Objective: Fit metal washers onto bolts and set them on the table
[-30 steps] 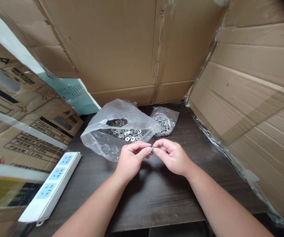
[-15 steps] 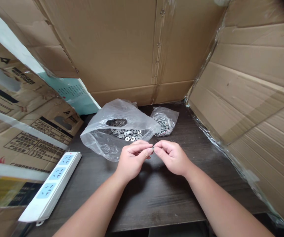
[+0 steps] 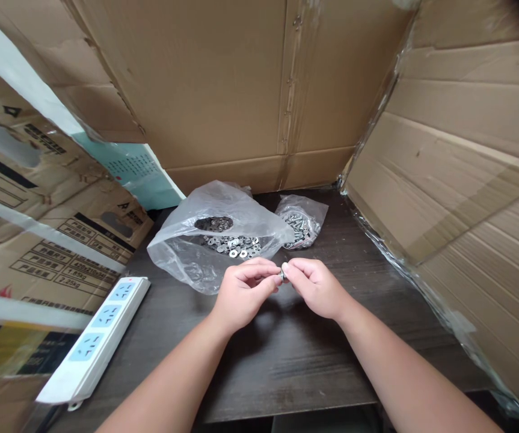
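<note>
My left hand and my right hand meet over the dark table, thumbs and fingertips pinching a small shiny metal washer between them. It is seen nearly edge-on. The fingers cover much of it, so I cannot tell whether a screw is also held. Just beyond my left hand, a translucent plastic bag lies open with many flat metal washers inside. Behind my right hand sits a smaller clear bag full of screws.
A white power strip with blue socket faces lies along the table's left side. Cardboard walls enclose the back and both sides of the dark wooden table. A pale green printed sheet hangs at the back left.
The washer has turned a little and shows more between the fingertips. My right thumb and forefinger have shifted slightly upon it. Both bags stay in place.
</note>
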